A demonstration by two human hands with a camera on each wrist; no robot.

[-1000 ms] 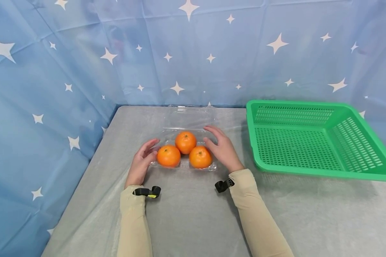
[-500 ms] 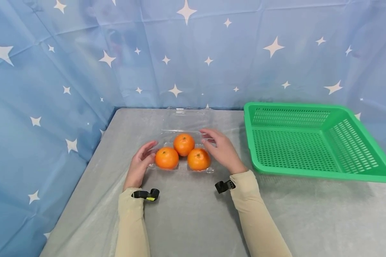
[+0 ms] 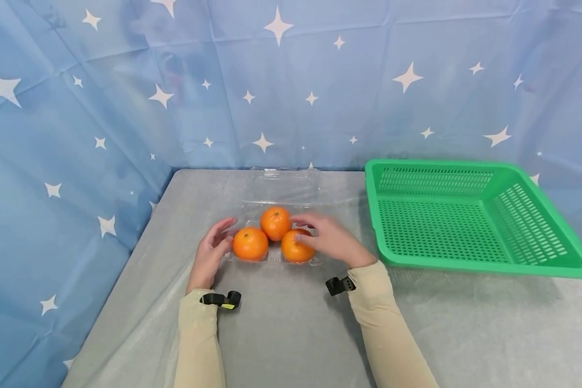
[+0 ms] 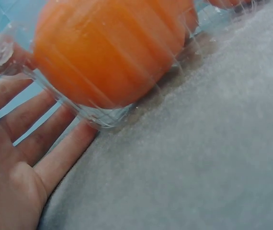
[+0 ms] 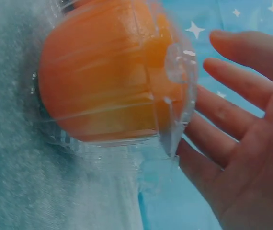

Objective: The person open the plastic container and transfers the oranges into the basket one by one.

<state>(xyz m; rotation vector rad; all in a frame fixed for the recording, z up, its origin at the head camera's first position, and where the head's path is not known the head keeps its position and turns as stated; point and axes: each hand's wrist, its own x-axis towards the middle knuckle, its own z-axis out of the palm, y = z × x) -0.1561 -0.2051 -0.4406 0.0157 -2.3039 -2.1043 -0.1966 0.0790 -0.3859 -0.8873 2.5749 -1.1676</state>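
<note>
Three oranges sit in a clear plastic clamshell box (image 3: 274,253) in the head view: a left orange (image 3: 250,244), a right orange (image 3: 293,251) and a back orange (image 3: 275,223). The box's lid (image 3: 282,188) lies folded back behind them. My left hand (image 4: 26,148) touches the box's left wall with fairly straight fingers, its thumb at the rim by the left orange. In the head view my right hand (image 3: 333,238) is blurred, its thumb over the right orange and its fingers behind it. The right wrist view shows those fingers spread beside the box wall.
A green plastic basket (image 3: 485,265) with slotted sides stands on the grey-covered table (image 3: 281,334) to the right. Behind the table and at its left hangs a blue curtain (image 3: 213,64) with white stars.
My right hand has moved left from the box's right edge to over the right orange. My left hand keeps its place at the box. The head view has shifted slightly.
</note>
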